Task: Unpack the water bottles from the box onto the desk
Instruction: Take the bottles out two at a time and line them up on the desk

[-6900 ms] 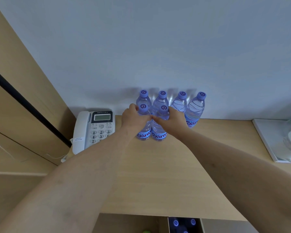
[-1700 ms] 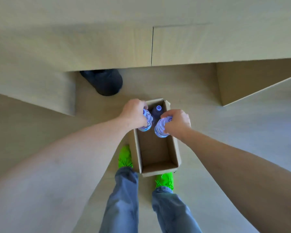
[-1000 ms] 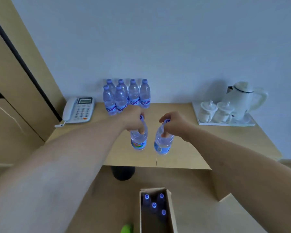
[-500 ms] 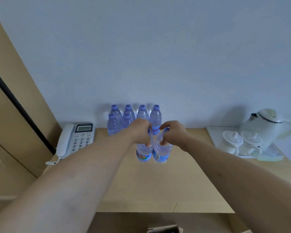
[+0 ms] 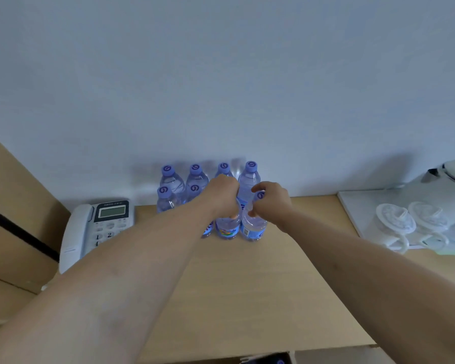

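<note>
Your left hand (image 5: 222, 191) grips the neck of one water bottle (image 5: 227, 228); your right hand (image 5: 272, 197) pinches the neck of a second bottle (image 5: 254, 227) just beside it. Both stand upright on the tabletop (image 5: 247, 285), in front of the bottles already placed (image 5: 196, 177) by the far wall. A telephone (image 5: 90, 227) lies at the left.

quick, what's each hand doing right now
Left hand: grips the left water bottle by its top.
Right hand: grips the right water bottle near its cap.
</note>
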Demonstrator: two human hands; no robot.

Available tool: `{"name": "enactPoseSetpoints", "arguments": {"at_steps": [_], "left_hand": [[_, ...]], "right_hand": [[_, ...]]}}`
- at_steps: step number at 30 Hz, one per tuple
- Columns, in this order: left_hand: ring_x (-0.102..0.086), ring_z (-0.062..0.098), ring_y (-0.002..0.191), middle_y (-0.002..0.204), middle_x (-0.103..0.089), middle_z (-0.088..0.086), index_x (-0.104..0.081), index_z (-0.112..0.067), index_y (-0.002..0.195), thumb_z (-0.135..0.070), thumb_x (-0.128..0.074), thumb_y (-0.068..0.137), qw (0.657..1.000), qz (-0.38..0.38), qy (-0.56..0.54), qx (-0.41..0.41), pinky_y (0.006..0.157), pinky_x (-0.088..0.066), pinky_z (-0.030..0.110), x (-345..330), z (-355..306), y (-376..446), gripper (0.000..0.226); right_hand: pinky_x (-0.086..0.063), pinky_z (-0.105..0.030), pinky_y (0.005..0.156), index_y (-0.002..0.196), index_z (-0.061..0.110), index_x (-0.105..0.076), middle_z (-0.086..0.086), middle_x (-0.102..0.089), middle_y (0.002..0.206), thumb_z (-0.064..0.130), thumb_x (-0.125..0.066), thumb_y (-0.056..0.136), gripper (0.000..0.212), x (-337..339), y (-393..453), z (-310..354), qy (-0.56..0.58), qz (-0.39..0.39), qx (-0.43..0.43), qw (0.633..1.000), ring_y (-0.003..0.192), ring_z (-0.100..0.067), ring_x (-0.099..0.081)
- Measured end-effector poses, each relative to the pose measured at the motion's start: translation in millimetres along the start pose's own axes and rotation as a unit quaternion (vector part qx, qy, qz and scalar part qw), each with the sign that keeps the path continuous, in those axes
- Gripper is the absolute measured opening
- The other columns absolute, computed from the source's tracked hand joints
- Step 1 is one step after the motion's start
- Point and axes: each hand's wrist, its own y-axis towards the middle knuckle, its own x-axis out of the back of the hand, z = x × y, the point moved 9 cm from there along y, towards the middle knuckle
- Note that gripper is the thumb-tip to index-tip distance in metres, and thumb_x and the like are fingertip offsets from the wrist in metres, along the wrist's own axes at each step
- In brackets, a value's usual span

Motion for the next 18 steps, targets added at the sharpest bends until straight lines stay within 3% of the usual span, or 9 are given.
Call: {"name": "enactPoseSetpoints", "arguments": {"at_steps": [4,6,8,13,16,18], "left_hand": [[-0.056,0.026,0.069,0.065,-0.051,0.005,-0.053,-0.011,0.068,-0.012,-0.070,0.065,1.000,0.001,0.007,0.012,0.052,-0.035,0.025,5,9,17,0.017],[-0.061,0.027,0.073,0.069,-0.058,0.007,-0.062,-0.007,0.074,-0.011,-0.074,0.062,1.000,0.002,-0.001,0.015,0.054,-0.037,0.026,6,13,23,0.017],[-0.064,0.027,0.076,0.076,-0.065,0.009,-0.066,-0.005,0.081,-0.011,-0.078,0.060,1.000,0.009,-0.008,0.015,0.056,-0.041,0.026,4,14,27,0.025],[-0.066,0.026,0.084,0.086,-0.070,0.010,-0.067,-0.006,0.090,-0.016,-0.085,0.061,0.999,0.039,-0.004,0.000,0.060,-0.045,0.027,3,13,26,0.036],[-0.063,0.021,0.088,0.093,-0.070,0.004,-0.068,-0.009,0.097,-0.026,-0.090,0.059,0.999,0.047,-0.011,-0.011,0.066,-0.045,0.026,12,14,19,0.047],[-0.062,0.020,0.091,0.099,-0.069,0.002,-0.068,-0.013,0.103,-0.029,-0.090,0.061,1.000,0.009,-0.026,-0.012,0.073,-0.048,0.027,30,19,15,0.050]], "right_hand": [[-0.055,-0.034,0.068,0.088,0.013,-0.071,-0.004,-0.064,0.080,0.002,-0.073,0.063,0.028,-2,17,6,-0.005,-0.028,-0.008,1.000,0.075,-0.026,-0.059],[-0.046,-0.031,0.058,0.073,0.009,-0.065,-0.002,-0.053,0.067,0.000,-0.070,0.062,0.014,-2,24,8,-0.009,-0.036,-0.011,0.999,0.064,-0.023,-0.046],[-0.040,-0.029,0.052,0.065,0.010,-0.055,0.000,-0.047,0.062,0.000,-0.070,0.061,0.018,-2,28,7,-0.008,-0.039,-0.019,0.999,0.059,-0.020,-0.040],[-0.043,-0.027,0.057,0.077,0.007,-0.061,-0.002,-0.053,0.070,0.002,-0.076,0.062,0.022,-5,30,10,-0.044,0.002,-0.018,0.999,0.065,-0.022,-0.048],[-0.052,-0.032,0.074,0.102,0.012,-0.067,-0.003,-0.063,0.093,0.008,-0.081,0.064,0.040,-3,28,23,-0.090,0.013,0.000,0.996,0.085,-0.025,-0.060],[-0.054,-0.034,0.082,0.111,0.019,-0.066,-0.002,-0.067,0.105,0.013,-0.078,0.067,0.046,3,26,45,-0.114,-0.022,0.032,0.993,0.097,-0.024,-0.063]]}}
